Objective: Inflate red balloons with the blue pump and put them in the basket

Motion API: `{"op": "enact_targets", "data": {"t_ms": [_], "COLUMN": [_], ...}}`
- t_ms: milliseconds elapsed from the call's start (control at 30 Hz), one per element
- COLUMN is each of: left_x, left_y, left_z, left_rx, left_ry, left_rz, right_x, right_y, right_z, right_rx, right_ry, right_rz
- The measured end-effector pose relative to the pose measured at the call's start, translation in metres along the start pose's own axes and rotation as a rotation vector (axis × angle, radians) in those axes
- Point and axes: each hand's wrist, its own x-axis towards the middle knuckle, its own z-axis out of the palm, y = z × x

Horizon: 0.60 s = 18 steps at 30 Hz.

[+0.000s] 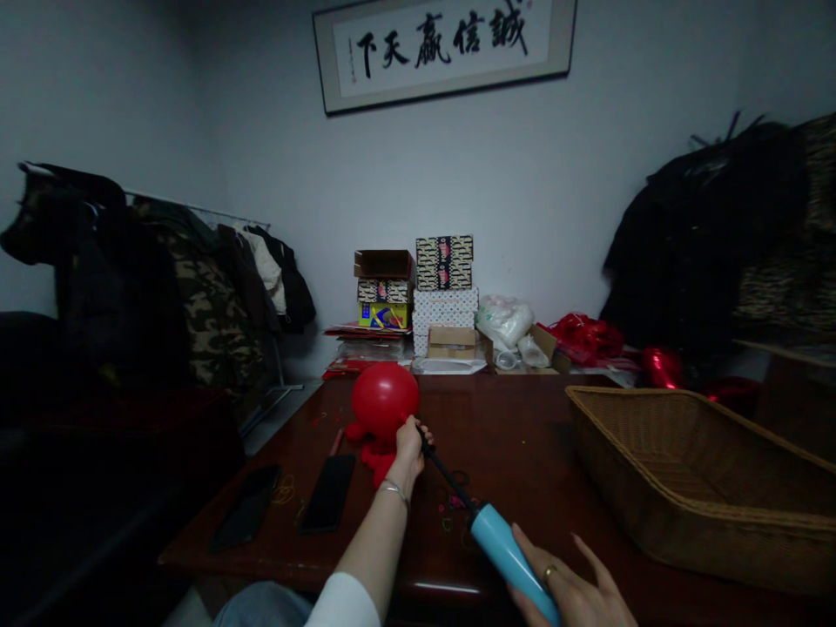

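A round red balloon [385,396], partly inflated, sits above the table in front of me. My left hand [410,442] is closed around its neck, where the black tip of a hand balloon pump meets it; the exact join is hidden by my fingers. The pump has a light blue barrel [513,557] and a thin black rod [450,477], slanting down toward the lower right. My right hand [575,585] is wrapped about the lower end of the barrel. Several smaller red balloons [379,457] lie bunched just beneath the round one.
On the brown table [496,418] lie two dark phones [328,494] [246,505] and small rubber bands [284,489]. A wicker basket [653,488] stands at the right. Boxes [444,263] and plastic bags [506,320] are stacked behind. Clothes [209,296] hang at the left.
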Motion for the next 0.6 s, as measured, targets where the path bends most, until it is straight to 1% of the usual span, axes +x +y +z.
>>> {"op": "enact_targets", "data": {"t_ms": [167, 267, 400, 500, 600], "left_x": [-0.012, -0.019, -0.025, -0.024, -0.022], "left_y": [-0.004, -0.010, -0.014, -0.015, -0.016], "left_z": [0.005, 0.010, 0.014, 0.013, 0.011], "left_rx": [0.013, 0.016, 0.013, 0.025, 0.031], "left_ry": [0.016, 0.014, -0.005, -0.008, -0.004], "left_rz": [-0.014, -0.022, -0.062, -0.068, -0.055], "right_x": [0.026, 0.047, 0.071, 0.079, 0.077], "right_y": [-0.023, -0.038, -0.048, -0.050, -0.053], "right_z": [-0.004, -0.007, -0.006, -0.004, -0.003], "right_rx": [0.056, 0.052, 0.023, 0.020, 0.023], "right_ry": [-0.026, -0.001, -0.007, -0.032, -0.033], "right_rz": [0.078, 0.143, 0.173, 0.186, 0.186]}}
